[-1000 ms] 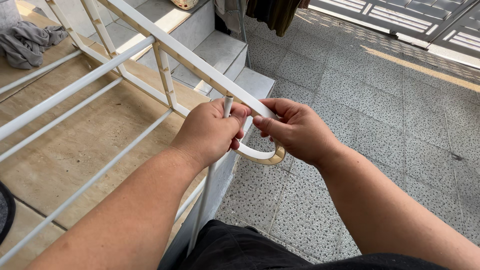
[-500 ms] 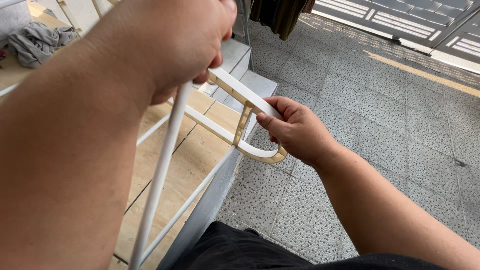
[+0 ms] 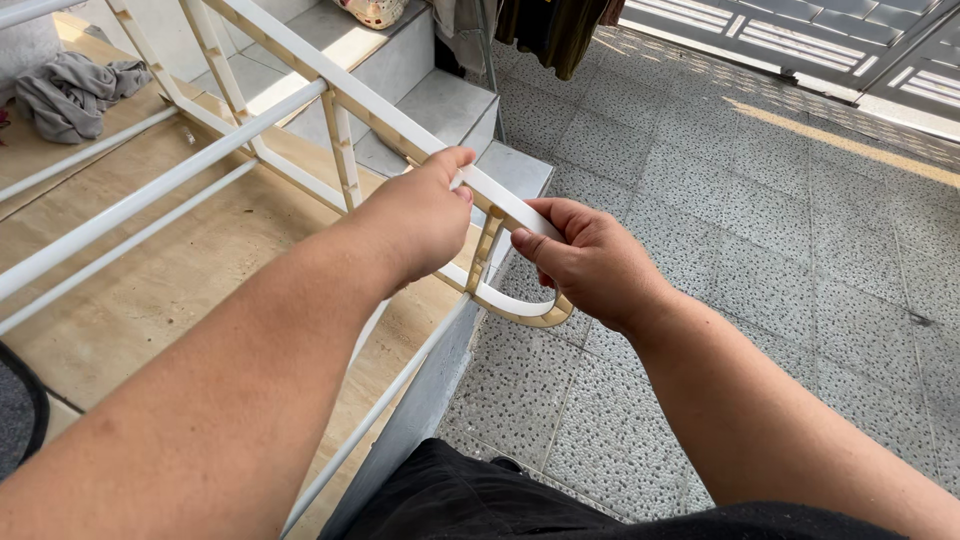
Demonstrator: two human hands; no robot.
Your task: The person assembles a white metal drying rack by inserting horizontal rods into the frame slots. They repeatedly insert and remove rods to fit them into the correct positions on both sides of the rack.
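Both hands clench the white plastic rack frame (image 3: 500, 205): left hand (image 3: 420, 215) on its top bar, right hand (image 3: 590, 262) at its curved end.

White and cream rack frame (image 3: 330, 95), grey speckled floor tiles (image 3: 760, 230), tan wooden platform (image 3: 190, 250), grey cloth (image 3: 70, 90).

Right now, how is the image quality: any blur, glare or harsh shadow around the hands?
Head view: left hand, right hand and white plastic frame are sharp in soft daylight; sunlit patch on the upper step is overexposed; the near forearm looms, stretched by the wide lens.
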